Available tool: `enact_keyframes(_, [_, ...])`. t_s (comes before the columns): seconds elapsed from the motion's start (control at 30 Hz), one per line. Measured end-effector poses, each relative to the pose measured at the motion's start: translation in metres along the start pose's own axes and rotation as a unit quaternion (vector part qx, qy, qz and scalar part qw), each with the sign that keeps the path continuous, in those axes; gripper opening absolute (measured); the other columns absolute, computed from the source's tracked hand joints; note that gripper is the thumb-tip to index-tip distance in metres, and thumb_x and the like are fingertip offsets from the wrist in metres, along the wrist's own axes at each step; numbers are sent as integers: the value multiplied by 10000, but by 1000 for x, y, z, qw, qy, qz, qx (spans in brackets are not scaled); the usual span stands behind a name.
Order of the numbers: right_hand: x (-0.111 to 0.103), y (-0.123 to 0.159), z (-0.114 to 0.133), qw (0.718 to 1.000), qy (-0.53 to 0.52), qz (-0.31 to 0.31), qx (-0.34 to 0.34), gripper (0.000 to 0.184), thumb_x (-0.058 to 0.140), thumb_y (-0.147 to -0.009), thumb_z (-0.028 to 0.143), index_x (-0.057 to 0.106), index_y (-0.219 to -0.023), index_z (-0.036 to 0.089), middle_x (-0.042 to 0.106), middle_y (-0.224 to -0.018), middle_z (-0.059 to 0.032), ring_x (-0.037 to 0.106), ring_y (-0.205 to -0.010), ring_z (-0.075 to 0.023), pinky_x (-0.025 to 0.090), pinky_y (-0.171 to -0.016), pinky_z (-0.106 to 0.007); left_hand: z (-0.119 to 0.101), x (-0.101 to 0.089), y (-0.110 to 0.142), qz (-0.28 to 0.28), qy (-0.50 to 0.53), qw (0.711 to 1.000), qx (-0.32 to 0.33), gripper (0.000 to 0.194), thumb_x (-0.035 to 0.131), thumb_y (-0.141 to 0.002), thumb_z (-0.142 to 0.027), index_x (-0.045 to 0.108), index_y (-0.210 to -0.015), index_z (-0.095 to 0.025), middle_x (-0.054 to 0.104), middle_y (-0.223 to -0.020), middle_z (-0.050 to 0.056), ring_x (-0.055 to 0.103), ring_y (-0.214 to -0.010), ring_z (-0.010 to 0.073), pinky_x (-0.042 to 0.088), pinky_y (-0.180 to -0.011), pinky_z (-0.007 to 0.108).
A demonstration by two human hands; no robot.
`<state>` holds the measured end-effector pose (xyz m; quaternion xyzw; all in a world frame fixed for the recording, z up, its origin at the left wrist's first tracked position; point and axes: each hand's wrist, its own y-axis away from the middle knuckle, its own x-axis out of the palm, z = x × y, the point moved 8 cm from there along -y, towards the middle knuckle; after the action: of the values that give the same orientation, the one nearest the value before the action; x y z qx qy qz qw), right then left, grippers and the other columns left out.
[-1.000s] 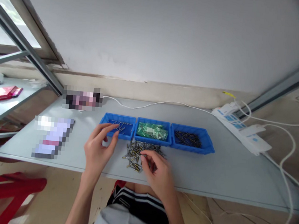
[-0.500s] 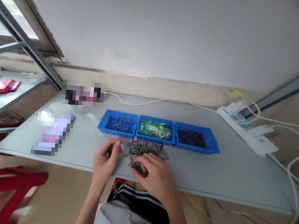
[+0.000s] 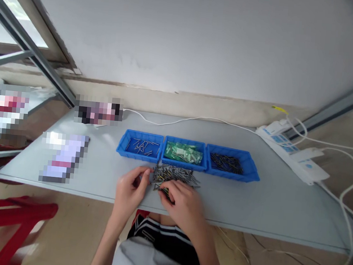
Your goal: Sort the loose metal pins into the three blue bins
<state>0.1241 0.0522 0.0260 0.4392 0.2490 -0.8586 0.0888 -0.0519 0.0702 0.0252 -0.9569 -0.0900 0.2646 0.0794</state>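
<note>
Our left hand [image 3: 132,188] and right hand [image 3: 183,200] bend their fingers at the metal pins [image 3: 175,174], nearer than the blue bins [image 3: 183,165]; any grasp, we cannot tell. Careless sweeping could scatter pins off the surface [image 3: 238,203].

Grey top [image 3: 151,261] — black shorts [image 3: 175,245], white-striped

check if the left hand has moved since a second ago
Yes: judged against the left bin, the left hand has moved toward the person and rightward, from over that bin to the left edge of the metal pile.
</note>
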Motion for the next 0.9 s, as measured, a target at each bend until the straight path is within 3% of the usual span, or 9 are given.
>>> enact_keyframes(0.23, [1, -1, 3, 1000, 8, -4, -22, 129, 691, -1004, 114, 700, -983, 241, 744, -826, -5, 694, -762, -196, 461, -717, -311, 2, 5, 3, 9, -29, 999, 16, 371, 565, -1082, -435, 831, -1017, -186, 772, -762, 20, 604, -595, 141, 453, -621, 235])
enact_keyframes(0.6, [4, 1, 14, 993, 85, -16, -75, 257, 473, -1145, 158, 650, -974, 233, 738, -832, -26, 709, -765, -209, 480, -713, -346, -3, 7, 5, 1, -33, 999, 41, 340, 572, -1084, -396, 827, -990, -193, 797, -795, 30, 619, -594, 142, 466, -621, 237])
enact_keyframes(0.8, [-11, 3, 11, 996, 14, -74, -51, 186, 463, -1164, 205, 609, -1053, 238, 760, -875, -24, 721, -743, -186, 484, -710, -316, -14, 2, 9, -13, -9, 998, 58, 294, 583, -1079, -350, 823, -1002, -198, 782, -816, 29, 606, -604, 133, 470, -629, 239])
enact_keyframes(0.9, [-18, 7, 2, 993, -46, -109, -10, 115, 488, -1154, 230, 586, -1096, 244, 750, -832, -14, 716, -693, -176, 478, -652, -291, -28, 11, 14, 34, 31, 995, 84, 263, 590, -1076, -320, 828, -1084, -208, 780, -878, 46, 618, -647, 144, 484, -647, 244])
